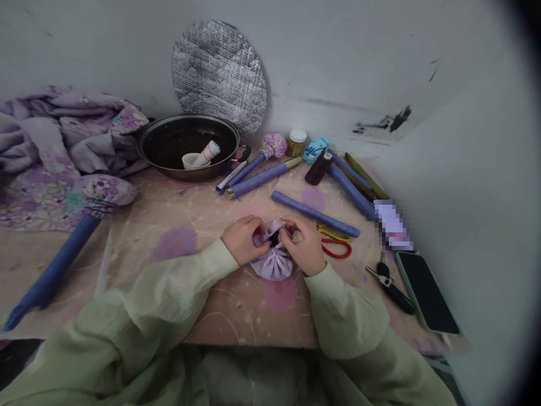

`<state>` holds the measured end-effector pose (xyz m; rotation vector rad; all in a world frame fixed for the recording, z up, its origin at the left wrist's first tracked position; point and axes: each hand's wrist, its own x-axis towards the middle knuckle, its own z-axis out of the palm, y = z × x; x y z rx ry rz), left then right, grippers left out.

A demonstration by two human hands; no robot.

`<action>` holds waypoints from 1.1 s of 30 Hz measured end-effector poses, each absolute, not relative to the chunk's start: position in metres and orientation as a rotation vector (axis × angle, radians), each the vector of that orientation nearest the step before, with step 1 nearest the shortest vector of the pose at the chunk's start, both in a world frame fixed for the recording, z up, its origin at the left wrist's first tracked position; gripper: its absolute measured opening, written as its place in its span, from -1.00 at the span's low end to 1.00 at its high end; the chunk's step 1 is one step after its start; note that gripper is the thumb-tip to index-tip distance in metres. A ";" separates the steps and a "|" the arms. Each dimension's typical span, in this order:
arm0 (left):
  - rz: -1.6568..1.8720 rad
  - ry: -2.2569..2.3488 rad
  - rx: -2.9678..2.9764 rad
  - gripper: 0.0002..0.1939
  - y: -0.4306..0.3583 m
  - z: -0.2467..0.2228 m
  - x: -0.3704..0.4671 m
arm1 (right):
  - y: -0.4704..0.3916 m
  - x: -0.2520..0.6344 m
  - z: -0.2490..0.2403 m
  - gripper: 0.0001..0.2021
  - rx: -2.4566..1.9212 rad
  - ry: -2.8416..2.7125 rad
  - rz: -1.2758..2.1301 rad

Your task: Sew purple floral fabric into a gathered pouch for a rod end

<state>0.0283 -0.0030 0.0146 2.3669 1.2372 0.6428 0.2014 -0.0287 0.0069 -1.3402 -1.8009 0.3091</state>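
Between my hands, near the front of the table, is a gathered round pouch of light purple fabric (pixel 274 267) with a dark opening at its top. My left hand (pixel 247 239) pinches the pouch's left rim between thumb and fingers. On the opposite side my right hand (pixel 305 245) grips the gathered edge, fingers curled. Just right of that hand lie scissors with red handles (pixel 338 248), partly hidden behind it. A purple-wrapped stick (pixel 315 213) lies just beyond both hands.
Behind stands a dark pan (pixel 164 163) holding a small cup (pixel 191 162). At left lie floral cloth (pixel 38 192) and a fabric-headed stick (pixel 63 265). Keys (pixel 391 290) and a phone (pixel 426 290) lie right. Farther back are a small dark bottle (pixel 316 169) and a lidded jar (pixel 296 144).
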 end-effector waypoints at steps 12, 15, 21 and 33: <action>0.821 1.112 2.423 -0.88 -0.002 0.026 0.023 | -0.036 0.203 0.013 -0.79 -1.249 -1.969 0.364; 0.679 1.186 2.448 -0.85 -0.003 0.025 0.025 | -0.036 0.202 0.012 -0.79 -1.292 -1.921 0.344; 0.559 1.217 2.529 -0.90 -0.003 0.024 0.025 | -0.035 0.202 0.014 -0.82 -1.202 -2.019 0.377; 0.926 0.901 2.565 -0.87 0.000 0.019 0.025 | -0.037 0.202 0.013 -0.83 -1.227 -1.954 0.396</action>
